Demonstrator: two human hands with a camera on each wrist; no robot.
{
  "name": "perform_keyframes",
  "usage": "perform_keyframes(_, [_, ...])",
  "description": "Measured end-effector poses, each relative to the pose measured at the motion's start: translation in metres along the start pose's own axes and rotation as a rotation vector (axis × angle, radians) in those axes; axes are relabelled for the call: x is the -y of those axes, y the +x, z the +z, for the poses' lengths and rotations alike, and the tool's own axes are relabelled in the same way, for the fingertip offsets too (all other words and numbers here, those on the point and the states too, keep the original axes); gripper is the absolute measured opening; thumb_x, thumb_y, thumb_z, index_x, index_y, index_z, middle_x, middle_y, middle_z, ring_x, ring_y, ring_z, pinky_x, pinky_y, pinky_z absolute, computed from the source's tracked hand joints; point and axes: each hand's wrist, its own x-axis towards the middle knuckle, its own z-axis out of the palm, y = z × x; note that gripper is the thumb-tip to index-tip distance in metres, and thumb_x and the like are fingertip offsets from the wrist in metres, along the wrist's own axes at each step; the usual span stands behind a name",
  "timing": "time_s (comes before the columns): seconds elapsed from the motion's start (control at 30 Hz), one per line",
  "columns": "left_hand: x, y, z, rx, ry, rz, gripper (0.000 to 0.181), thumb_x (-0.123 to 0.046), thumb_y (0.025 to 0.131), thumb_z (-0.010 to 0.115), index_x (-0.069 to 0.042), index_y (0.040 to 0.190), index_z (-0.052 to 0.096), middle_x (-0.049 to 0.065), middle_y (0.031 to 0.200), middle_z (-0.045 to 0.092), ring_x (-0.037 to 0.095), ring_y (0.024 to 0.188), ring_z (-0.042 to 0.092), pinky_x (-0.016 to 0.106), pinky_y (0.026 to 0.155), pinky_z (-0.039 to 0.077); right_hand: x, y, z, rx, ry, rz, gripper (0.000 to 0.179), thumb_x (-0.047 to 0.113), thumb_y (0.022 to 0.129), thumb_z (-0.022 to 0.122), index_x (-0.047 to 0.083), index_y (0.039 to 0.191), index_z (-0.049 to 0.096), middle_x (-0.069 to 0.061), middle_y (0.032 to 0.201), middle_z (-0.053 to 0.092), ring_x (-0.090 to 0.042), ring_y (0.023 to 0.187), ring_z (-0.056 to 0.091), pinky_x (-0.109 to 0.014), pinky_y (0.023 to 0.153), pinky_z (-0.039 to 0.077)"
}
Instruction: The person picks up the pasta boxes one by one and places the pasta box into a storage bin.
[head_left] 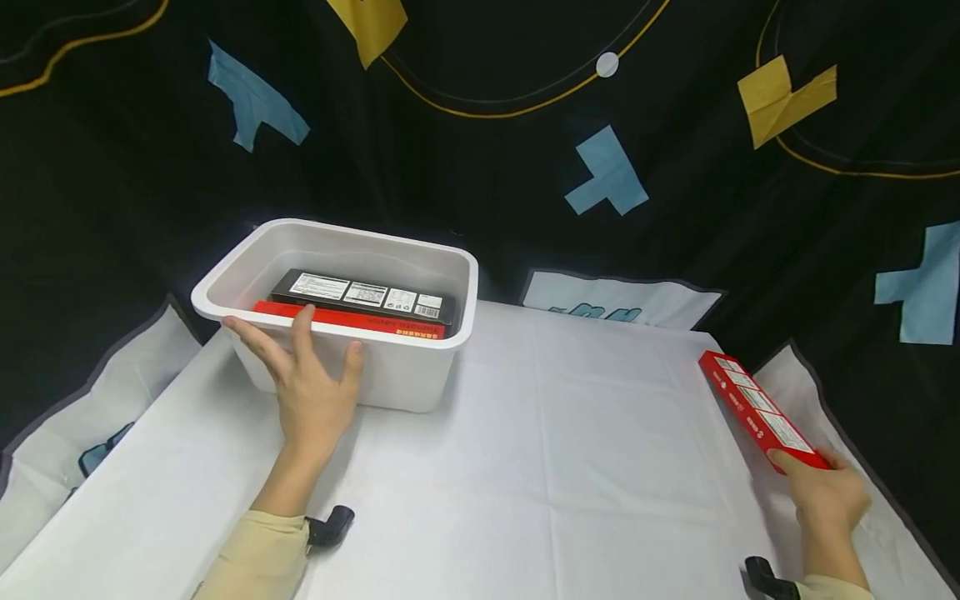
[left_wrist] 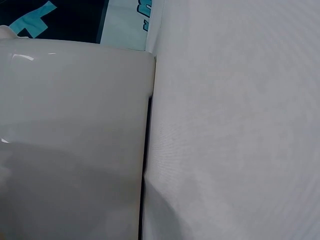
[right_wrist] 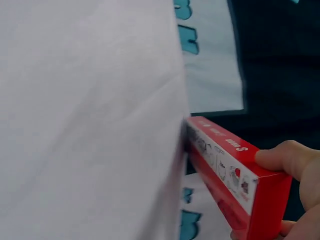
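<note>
At the right edge of the table, my right hand [head_left: 832, 492] grips the near end of a long red box [head_left: 759, 410] with white label panels. The right wrist view shows the thumb on its top face and fingertips underneath, with the box beside the table's edge. My left hand [head_left: 318, 392] lies spread against the front wall of a white plastic bin [head_left: 420, 375], fingertips at the rim. Inside the bin lie a black box [head_left: 360, 296] with white labels and a red box [head_left: 375, 321] marked "Tomato sauce". The left wrist view shows only the bin's wall [left_wrist: 75, 100] and the tabletop.
White cloth covers the table [head_left: 600, 467]. Behind it hangs a black curtain [head_left: 450, 167] with blue and yellow patches. White printed cloth pieces [head_left: 618, 300] show beyond the table's edges. Black wrist devices [head_left: 330, 527] are strapped to both arms.
</note>
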Motion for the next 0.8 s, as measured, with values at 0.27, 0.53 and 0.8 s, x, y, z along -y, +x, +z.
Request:
perform_keyframes(0.27, [-0.001,0.000,0.000,-0.002,-0.011,0.001,0.069,-0.046,0.087,0.064,-0.018,0.144,0.039,0.009,0.158,-0.027,0.024,0.144,-0.025,0.051,0.103,0.038,0.031,-0.018,-0.010,-0.067,0.121,0.017,0.083,0.048,0.080,0.074,0.033,0.151,0.034,0.001,0.159,0.024,-0.026,0.144,0.017,-0.048,0.102,0.038])
perform_keyframes(0.53, [0.000,0.001,0.001,-0.008,-0.008,0.009,0.068,-0.048,0.087,0.063,-0.018,0.144,0.039,0.011,0.158,-0.026,0.024,0.144,-0.024,0.051,0.103,0.038,0.057,-0.043,-0.010,-0.035,0.280,-0.065,0.076,0.038,0.077,0.081,0.038,0.145,0.044,0.009,0.153,0.036,-0.016,0.139,0.025,-0.045,0.103,0.036])
perform_keyframes(0.8, [0.001,0.001,0.001,-0.009,-0.009,0.009,0.068,-0.048,0.087,0.063,-0.018,0.143,0.039,0.011,0.158,-0.026,0.024,0.144,-0.024,0.051,0.103,0.038,0.086,-0.068,-0.008,0.049,0.444,-0.196,0.082,0.037,0.059,0.091,0.034,0.134,0.059,0.008,0.141,0.050,-0.011,0.120,0.038,-0.020,0.077,0.050])
